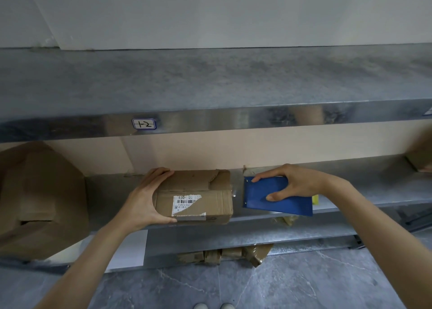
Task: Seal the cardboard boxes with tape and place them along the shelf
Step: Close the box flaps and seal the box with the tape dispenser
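Observation:
A small brown cardboard box (198,196) with a white barcode label lies on the middle metal shelf (364,191). My left hand (147,201) grips its left end, fingers over the top and thumb under the front edge. Just right of the box, my right hand (292,182) holds a blue tape dispenser (275,200), thumb on its flat blue side and fingers over its top. A strip of clear tape seems to run from the dispenser toward the box's right end.
A large open cardboard box (39,198) stands on the same shelf at the left. Another box (420,154) shows at the right edge. The upper shelf (210,81) carries a label "1-2". Crumpled taped cardboard (233,255) lies under the lowest shelf on the grey floor.

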Available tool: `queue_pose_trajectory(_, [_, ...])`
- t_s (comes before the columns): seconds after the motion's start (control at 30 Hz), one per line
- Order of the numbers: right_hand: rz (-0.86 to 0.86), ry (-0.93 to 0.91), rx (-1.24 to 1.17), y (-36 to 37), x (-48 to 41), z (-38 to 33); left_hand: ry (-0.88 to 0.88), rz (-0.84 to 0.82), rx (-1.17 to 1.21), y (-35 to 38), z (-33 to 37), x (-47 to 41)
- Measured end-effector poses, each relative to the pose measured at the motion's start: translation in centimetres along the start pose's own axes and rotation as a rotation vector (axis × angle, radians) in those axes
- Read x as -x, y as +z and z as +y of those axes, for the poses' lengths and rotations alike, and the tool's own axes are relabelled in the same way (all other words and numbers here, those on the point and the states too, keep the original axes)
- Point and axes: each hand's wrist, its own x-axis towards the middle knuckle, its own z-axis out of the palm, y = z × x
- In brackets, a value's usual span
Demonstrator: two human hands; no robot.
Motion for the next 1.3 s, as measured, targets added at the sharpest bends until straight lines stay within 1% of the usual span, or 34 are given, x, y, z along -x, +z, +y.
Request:
queue_pose_trajectory(0.27, [-0.021, 0.021, 0.144, 0.8, -2.7, -2.4, 0.005, -0.001, -0.003, 0.1, 0.2, 0.3])
queue_pose_trajectory(0.47, [-0.073, 0.09, 0.233, 0.4, -4.0, -5.2, 0.012, 0.027, -0.008, 0.3, 0.1, 0.4])
queue_pose_trajectory(0.83, [-0.062, 0.157, 0.343, 0.2, -5.4, -7.3, 0.007, 0.001, 0.041, 0.2, -0.1, -0.5])
queue_pose_trajectory(1.03, [0.069, 0.191, 0.487, 3.5, -6.2, -5.0, 0.014, -0.002, 0.038, 0.0, 0.1, -0.3])
queue_pose_trajectory(1.1, [0.133, 0.189, 0.449, 4.0, -5.9, -3.7, 0.005, -0.017, 0.019, -0.1, 0.2, -0.5])
queue_pose_trajectory(1.2, [0.291, 0.221, 0.365, 4.2, -5.8, -1.9, -0.011, -0.025, 0.023, -0.3, 0.1, -0.8])
queue_pose_trajectory(1.23, [0.325, 0.234, 0.332, 4.3, -6.0, -1.4, -0.019, -0.024, 0.019, -0.5, -0.1, -0.9])
queue_pose_trajectory(1.3, [0.342, 0.236, 0.237, 5.0, -6.5, -0.6, -0.04, -0.019, 0.004, -0.9, -0.8, -0.8])
